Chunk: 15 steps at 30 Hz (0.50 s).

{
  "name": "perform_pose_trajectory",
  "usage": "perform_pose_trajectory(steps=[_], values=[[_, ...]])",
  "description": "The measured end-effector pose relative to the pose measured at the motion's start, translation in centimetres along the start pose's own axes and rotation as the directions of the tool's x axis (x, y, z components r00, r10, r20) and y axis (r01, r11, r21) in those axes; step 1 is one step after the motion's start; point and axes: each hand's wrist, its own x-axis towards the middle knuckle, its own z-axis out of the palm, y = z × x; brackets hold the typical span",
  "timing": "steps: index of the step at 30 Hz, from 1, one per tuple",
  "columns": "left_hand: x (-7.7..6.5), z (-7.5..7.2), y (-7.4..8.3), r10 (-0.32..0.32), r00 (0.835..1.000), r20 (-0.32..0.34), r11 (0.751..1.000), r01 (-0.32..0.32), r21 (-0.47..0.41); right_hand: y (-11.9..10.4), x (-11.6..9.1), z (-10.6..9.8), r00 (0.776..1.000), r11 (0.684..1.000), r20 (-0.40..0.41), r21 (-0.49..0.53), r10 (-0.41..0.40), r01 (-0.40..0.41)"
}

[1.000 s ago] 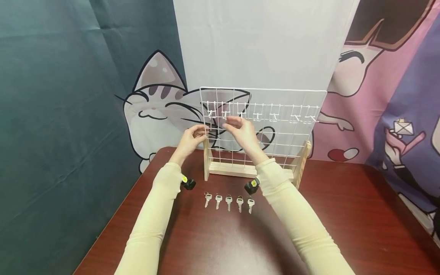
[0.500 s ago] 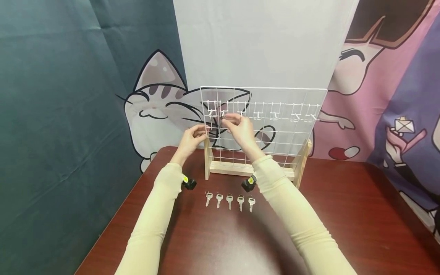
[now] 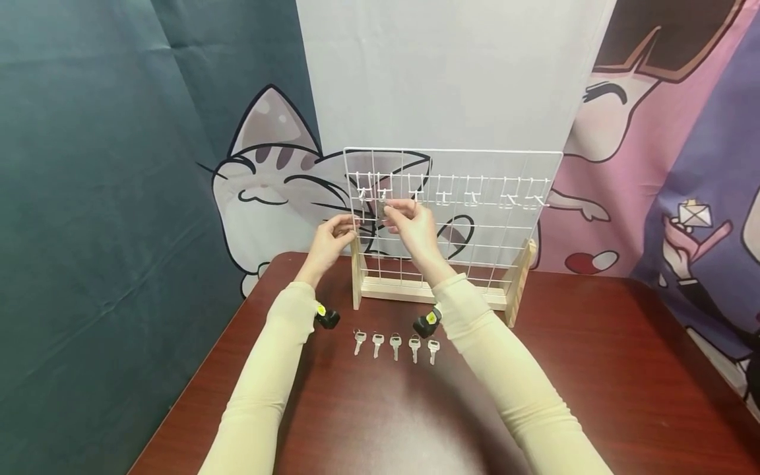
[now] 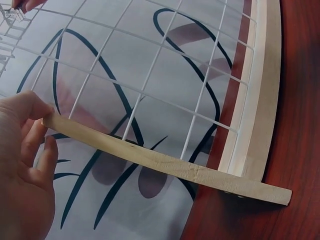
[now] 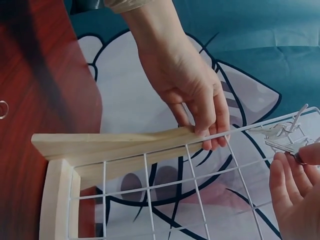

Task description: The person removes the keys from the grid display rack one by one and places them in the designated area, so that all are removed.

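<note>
My left hand [image 3: 330,241] grips the left edge of a white wire grid rack [image 3: 454,153], where the wire meets the top of the wooden side post [image 4: 160,162]. Its thumb and fingers lie on either side of that edge in the right wrist view. My right hand [image 3: 415,227] is raised in front of the grid, near the second hook [image 3: 384,192] from the left. Between its thumb and fingers it pinches a small metal key [image 5: 281,146], whose head is partly covered by the fingertips. In the left wrist view only the right fingertips [image 4: 32,4] show, at the top corner.
Several silver keys with rings, among them a leftmost key [image 3: 359,342] and a rightmost key [image 3: 433,351], lie in a row on the reddish-brown table [image 3: 594,369]. More white hooks [image 3: 473,198] line the grid to the right. A printed cloth backdrop [image 3: 463,79] hangs behind.
My right hand has shifted slightly left to the second hook, and the key in its fingers shows more clearly against the grid. The left hand keeps its place on the rack.
</note>
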Motion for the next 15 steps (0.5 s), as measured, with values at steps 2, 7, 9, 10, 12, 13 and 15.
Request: perform_pose_trajectory(steps=[2,7,9,10,12,13,15], values=[[-0.05,0.03,-0.02,0.005,1.000,0.004,1.000,-0.005,-0.008,0.12,-0.10,-0.07,1.000,1.000,-0.007,0.007,-0.009,0.009],[-0.11,-0.08,-0.10,0.004,1.000,0.006,1.000,-0.004,-0.018,0.32,-0.36,-0.15,1.000,0.998,-0.010,0.056,-0.011,0.012],[-0.05,-0.11,-0.14,0.008,1.000,0.004,1.000,-0.008,-0.015,0.32,-0.47,-0.16,1.000,0.997,-0.016,0.078,-0.015,0.016],[-0.02,-0.11,-0.15,0.010,1.000,0.003,1.000,-0.010,-0.013,0.33,-0.52,-0.18,1.000,0.996,-0.018,0.090,-0.019,0.021],[0.02,-0.10,-0.18,0.017,1.000,0.004,1.000,-0.017,-0.014,0.30,-0.67,-0.24,0.999,0.993,-0.025,0.114,-0.020,0.023],[0.02,-0.08,-0.19,0.018,1.000,0.006,1.000,-0.018,-0.010,0.26,-0.79,-0.28,0.999,0.991,-0.028,0.134,-0.019,0.023],[-0.04,-0.04,-0.22,0.017,1.000,0.010,1.000,-0.017,-0.007,0.24,-1.02,-0.34,0.999,0.988,-0.034,0.155,-0.015,0.020]])
